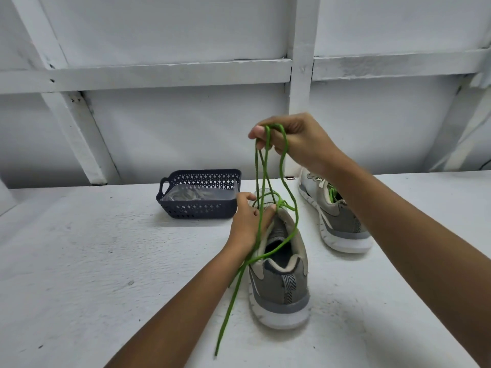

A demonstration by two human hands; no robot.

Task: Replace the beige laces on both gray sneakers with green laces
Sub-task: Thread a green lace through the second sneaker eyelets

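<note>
- Broadly, a white desk [93, 261] carries two gray sneakers: the near sneaker [281, 285], heel toward the camera, and the far sneaker [340, 221] behind-right.
- A dark basket [199, 208] at left holds beige laces [186, 195].
- The left hand [248, 221] grips the near sneaker's upper.
- The raised right hand [295, 139] pinches the green lace [223, 328].

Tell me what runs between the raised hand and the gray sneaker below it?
Only strands of green lace, pinched in the right hand and hanging down to the near sneaker, which the left hand holds. The head view shows it.
</note>
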